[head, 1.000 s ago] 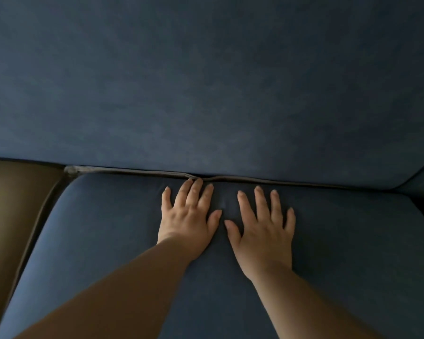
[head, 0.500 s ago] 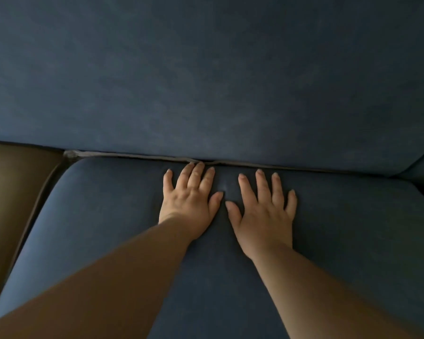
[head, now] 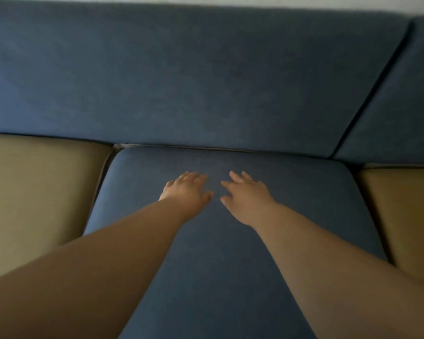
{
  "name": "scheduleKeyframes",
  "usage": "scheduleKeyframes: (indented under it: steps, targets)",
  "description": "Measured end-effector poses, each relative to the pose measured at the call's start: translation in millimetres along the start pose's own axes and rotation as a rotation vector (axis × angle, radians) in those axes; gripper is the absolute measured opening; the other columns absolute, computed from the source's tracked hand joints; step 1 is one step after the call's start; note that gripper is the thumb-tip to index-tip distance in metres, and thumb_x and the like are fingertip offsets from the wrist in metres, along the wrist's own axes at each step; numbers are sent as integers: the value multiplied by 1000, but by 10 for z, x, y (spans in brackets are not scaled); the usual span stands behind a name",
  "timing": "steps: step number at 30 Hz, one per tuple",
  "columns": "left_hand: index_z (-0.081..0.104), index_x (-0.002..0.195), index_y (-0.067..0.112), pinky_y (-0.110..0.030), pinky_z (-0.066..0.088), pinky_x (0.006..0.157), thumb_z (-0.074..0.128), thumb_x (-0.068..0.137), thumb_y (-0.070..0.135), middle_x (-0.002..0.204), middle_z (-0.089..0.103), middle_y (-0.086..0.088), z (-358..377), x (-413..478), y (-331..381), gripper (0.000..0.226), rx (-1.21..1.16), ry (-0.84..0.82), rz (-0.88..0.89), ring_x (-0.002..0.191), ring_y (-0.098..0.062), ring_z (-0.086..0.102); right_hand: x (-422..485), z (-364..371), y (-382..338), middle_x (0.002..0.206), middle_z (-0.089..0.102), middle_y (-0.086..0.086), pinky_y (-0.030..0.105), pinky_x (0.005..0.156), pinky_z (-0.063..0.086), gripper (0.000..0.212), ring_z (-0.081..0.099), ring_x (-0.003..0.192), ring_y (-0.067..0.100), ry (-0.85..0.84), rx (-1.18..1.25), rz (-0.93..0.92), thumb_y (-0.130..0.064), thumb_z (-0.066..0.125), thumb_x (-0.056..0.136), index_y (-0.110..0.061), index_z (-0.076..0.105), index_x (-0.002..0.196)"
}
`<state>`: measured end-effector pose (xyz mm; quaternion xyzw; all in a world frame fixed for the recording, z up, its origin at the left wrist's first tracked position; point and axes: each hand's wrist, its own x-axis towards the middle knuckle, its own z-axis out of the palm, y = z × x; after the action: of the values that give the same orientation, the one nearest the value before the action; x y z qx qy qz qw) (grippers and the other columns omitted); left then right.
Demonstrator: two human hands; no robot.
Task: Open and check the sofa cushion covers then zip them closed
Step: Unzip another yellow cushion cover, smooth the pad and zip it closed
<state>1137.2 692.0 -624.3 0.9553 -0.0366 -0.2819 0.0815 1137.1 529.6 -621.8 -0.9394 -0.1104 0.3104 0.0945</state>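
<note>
**Sofa [head: 230, 106]: one cover looks zipped, the rest unknown**

Sofa fabric fills nearly the whole view. A long blue back cushion [head: 157, 57] runs across the top. Below it the blue seat [head: 218, 253] lies in its place between the left tan seat [head: 39, 192] and the right tan seat [head: 402, 204].

Along the blue seat's rear edge, where it meets the back cushion, the zip [head: 194, 147] runs as a thin grey line. No gap or filling shows along it, so I judge this cover closed. The puller is too small to make out.

The left hand [head: 187, 189] and right hand [head: 247, 196] are over the rear half of the blue seat. They are near each other but apart, and short of the zip. Both are blurred. Their fingers look stretched out and grip nothing, and I cannot tell whether they touch the fabric.

By that, this cushion seems finished, or in a last smoothing. What is left cannot be read. The tan seats' zips are out of sight, so it is unknown whether those covers have been opened, checked and closed. The same holds for the back cushion.
</note>
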Motion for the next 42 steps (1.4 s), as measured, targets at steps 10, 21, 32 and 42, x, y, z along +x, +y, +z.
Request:
scheduleKeyframes:
  steps: [10,21,32,42]
  targets:
    - [27,149,30,-48,11,117,34,97,55,160,12,2,-1141,-2278,-101,58,170,202,-79,148,-17,3,-1862,-1064,-1047,162,18,-3,42,117,21,52,13,149,21,224,28,-230,-38,39,103,-24,28,152]
    - [12,153,26,-49,13,116,35,95,59,159,16,9,-1595,-4077,-580,70,61,423,-189,148,-15,2,-3118,-1210,-2358,162,18,-2,46,117,21,56,12,149,23,300,-63,-366,-43,40,102,-26,26,153]
    - [16,153,26,-46,10,117,37,95,59,160,14,6,-1392,-6456,-2544,70,21,583,-319,148,-16,2,-4281,-351,-4849,162,20,0,40,117,22,54,14,149,23,350,10,-481,-36,40,102,-22,28,153]
    - [23,151,29,-47,13,118,36,94,61,159,19,5,-1470,-7529,-4049,66,-1,649,-406,148,-19,4,-4565,-137,-6474,162,21,-1,38,118,23,52,18,148,20,374,35,-540,-37,40,102,-26,33,152]
